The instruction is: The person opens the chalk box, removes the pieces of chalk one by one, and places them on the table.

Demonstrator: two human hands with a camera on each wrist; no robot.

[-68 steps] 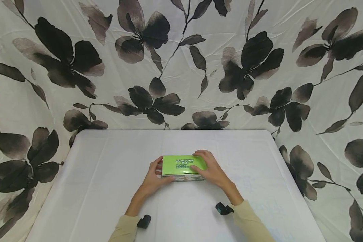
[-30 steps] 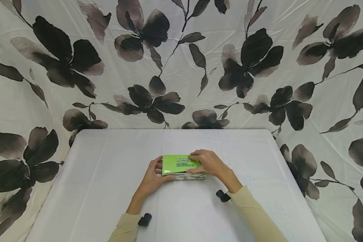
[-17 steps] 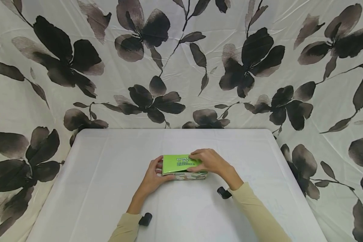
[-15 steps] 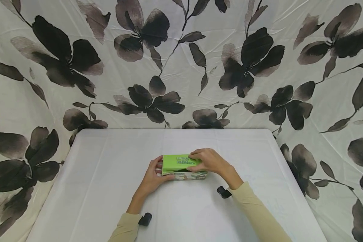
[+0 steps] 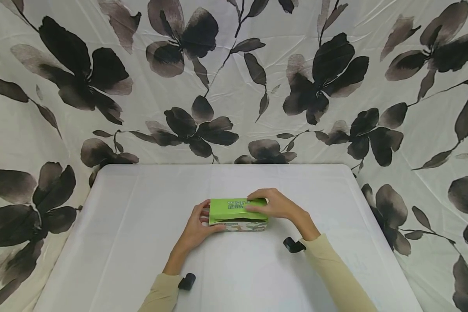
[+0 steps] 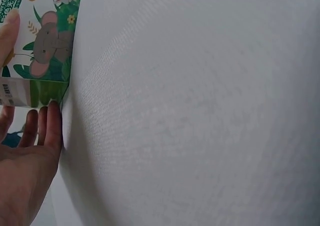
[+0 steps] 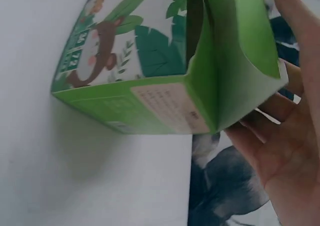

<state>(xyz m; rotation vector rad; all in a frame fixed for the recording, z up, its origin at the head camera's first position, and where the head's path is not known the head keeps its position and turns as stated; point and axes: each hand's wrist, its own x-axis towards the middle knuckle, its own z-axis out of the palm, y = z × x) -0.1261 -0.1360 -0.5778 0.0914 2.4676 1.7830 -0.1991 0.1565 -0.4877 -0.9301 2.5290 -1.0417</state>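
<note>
A small cardboard box (image 5: 243,226) with a bright green lid (image 5: 223,210) lies on the white-covered table. In the left wrist view, an elephant drawing is on the box side (image 6: 52,41). My left hand (image 5: 196,225) grips the box's left end, thumb along the front, fingers round the end. At the right part of the lid is my right hand (image 5: 278,204), its thumb over the top and its fingers at the far edge. The right wrist view shows the lid flap (image 7: 250,51) raised, with a dark gap beneath it. What lies inside is hidden.
The white table (image 5: 140,208) stretches around the box on every side. Behind it hangs a pale cloth (image 5: 238,86) with dark flowers. Black wrist cameras sit by the left sleeve (image 5: 161,290) and the right sleeve (image 5: 331,268).
The front edge of the lid has come up from the box, opening a dark gap. My right hand slid left along the lid, then back right and slightly away. My left hand stays put.
</note>
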